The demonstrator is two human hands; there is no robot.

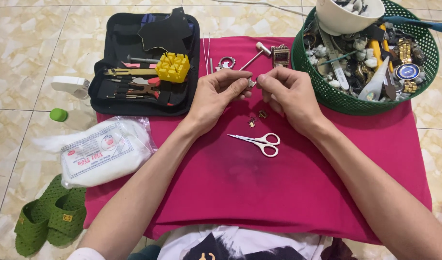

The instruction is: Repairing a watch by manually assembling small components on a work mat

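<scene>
Pinching a tiny silvery metal part between thumb and forefinger, the left hand is hovering over the upper middle of the magenta cloth. The right hand is closing its fingertips just beside that part, w/ thumb and index pressed together; whether it's gripping anything of its own is too small to tell. Both hands are meeting nearly fingertip to fingertip.

Lying on the cloth just below the hands: two small brass-coloured links, and nearer the person a pair of small white-handled scissors. Behind the hands, a small metal hammer w/ white head and a square metal watch case are resting.

Sitting at the left is an open black zip tool case holding a yellow plastic block; at the right, a green plastic basket is holding watch parts.
</scene>
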